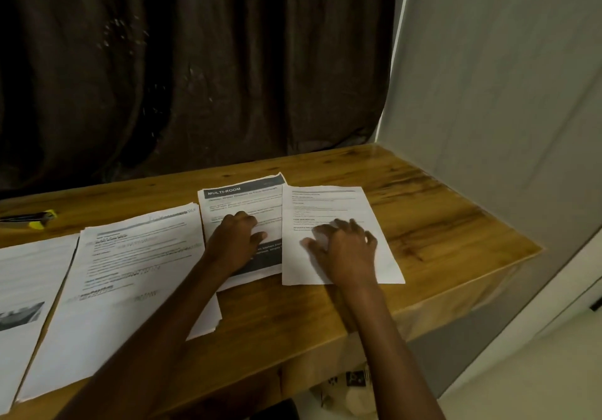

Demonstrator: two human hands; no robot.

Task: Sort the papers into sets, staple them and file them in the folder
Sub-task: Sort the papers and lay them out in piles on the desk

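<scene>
Four lots of printed paper lie flat along a wooden desk: a sheet with a grey photo [22, 289] at far left, a thick stack [130, 276] beside it, a "MULTI-ROOM" sheet [241, 204] with dark bands, and a text page [335, 204] overlapping its right edge.

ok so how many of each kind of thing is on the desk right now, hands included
Paper piles or sheets: 4: far-left sheet, big pile, MULTI-ROOM sheet, right sheet
Stapler: 1: black and yellow
Hands: 2: left hand on the MULTI-ROOM sheet, right hand on the right sheet
Total: 7
No folder in view.
</scene>
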